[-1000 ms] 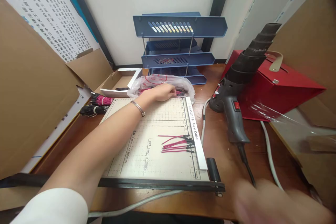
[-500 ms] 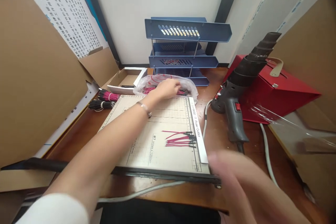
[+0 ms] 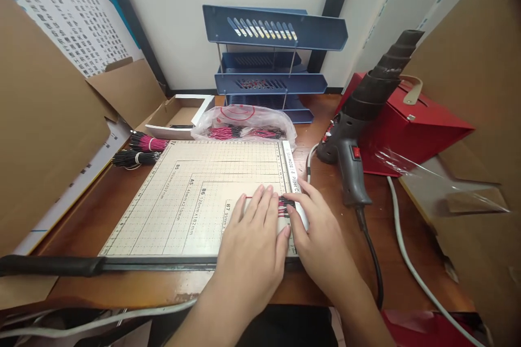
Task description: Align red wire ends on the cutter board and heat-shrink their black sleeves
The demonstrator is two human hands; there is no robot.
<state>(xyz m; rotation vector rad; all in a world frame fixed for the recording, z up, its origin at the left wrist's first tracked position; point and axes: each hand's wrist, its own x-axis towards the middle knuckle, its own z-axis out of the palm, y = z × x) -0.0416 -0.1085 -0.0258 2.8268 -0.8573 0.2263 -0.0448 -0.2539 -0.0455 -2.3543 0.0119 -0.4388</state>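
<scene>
Both hands rest on a gridded paper cutter board [image 3: 195, 195] near its front right corner. My left hand [image 3: 254, 238] lies flat with fingers stretched over a small bunch of red wires with black ends [image 3: 285, 207]. My right hand [image 3: 317, 236] lies beside it, fingers extended onto the white ruler strip [image 3: 290, 165] and touching the wires' black ends. Most of the wires are hidden under the hands.
A clear plastic bag of red and black wires [image 3: 244, 124] lies behind the board. Tied wire bundles [image 3: 142, 149] sit at the left by cardboard. A heat gun [image 3: 358, 119], a red box [image 3: 411, 124], blue stacked trays [image 3: 268, 59] and white cables [image 3: 411, 260] stand right and behind.
My left hand has left the plastic bag and come down onto the wires on the board. My right hand has moved up from the front edge to the wires' ends.
</scene>
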